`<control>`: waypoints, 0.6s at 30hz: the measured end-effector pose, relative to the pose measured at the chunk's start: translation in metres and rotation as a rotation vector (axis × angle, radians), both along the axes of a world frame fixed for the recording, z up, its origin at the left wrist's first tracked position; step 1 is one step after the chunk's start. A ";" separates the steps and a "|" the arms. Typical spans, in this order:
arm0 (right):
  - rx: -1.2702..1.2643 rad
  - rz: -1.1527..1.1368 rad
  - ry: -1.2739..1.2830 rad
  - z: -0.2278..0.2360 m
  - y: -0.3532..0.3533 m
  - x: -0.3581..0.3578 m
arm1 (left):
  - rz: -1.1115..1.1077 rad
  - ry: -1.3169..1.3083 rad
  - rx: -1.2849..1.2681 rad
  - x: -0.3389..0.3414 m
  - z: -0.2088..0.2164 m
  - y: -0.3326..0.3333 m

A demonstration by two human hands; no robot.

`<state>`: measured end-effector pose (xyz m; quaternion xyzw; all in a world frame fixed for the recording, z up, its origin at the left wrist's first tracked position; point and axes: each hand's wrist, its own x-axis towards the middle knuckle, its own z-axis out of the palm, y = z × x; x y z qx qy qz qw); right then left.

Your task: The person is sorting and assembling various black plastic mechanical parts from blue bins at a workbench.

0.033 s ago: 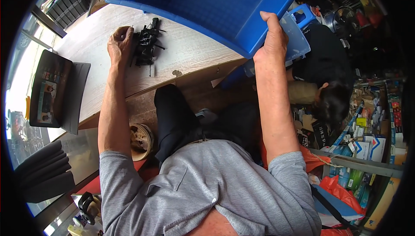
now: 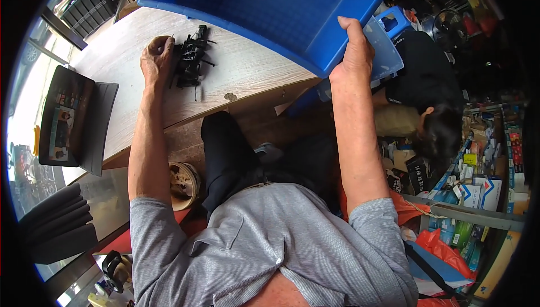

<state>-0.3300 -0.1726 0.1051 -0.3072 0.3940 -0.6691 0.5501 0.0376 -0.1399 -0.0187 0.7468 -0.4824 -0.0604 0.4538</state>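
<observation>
A large blue plastic bin (image 2: 270,20) is tipped over the far side of the table, its open inside toward me. My right hand (image 2: 355,51) is closed around the bin's near right corner, with the thumb over the rim. On the pale wood-grain table (image 2: 247,62), my left hand (image 2: 156,59) rests with curled fingers beside a small pile of black parts (image 2: 192,57). Thin pins stick out from that pile. Whatever the left fingers hold, if anything, is hidden.
At the table's left edge stands a tablet (image 2: 64,116) in a dark folding cover. A round tub (image 2: 183,183) sits below the table's front edge. On the right, a person in black (image 2: 427,76) bends low near crowded shelves (image 2: 478,166). A black crate (image 2: 90,6) is far left.
The person on the right has shifted their head slightly rightward. My hands, the bin and the black parts hold nearly the same places.
</observation>
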 end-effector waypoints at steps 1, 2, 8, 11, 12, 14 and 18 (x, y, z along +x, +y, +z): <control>-0.019 -0.009 -0.002 -0.002 -0.003 -0.001 | 0.010 0.002 0.004 -0.002 0.003 0.002; -0.032 -0.006 -0.006 -0.002 -0.004 -0.003 | -0.004 0.032 0.003 -0.005 0.004 0.001; 0.009 -0.047 -0.027 -0.003 -0.006 -0.007 | 0.003 0.135 0.012 -0.019 0.007 0.007; 0.037 -0.081 -0.064 0.002 -0.009 -0.009 | 0.019 0.102 0.019 -0.016 0.015 0.012; 0.024 -0.065 -0.049 0.003 -0.010 -0.010 | 0.032 0.094 -0.008 -0.016 0.016 0.013; 0.000 -0.051 -0.039 0.009 -0.013 -0.021 | 0.033 0.059 -0.063 -0.010 0.008 0.004; 0.047 -0.101 -0.013 0.010 -0.020 -0.032 | 0.043 0.316 0.023 -0.001 0.023 -0.012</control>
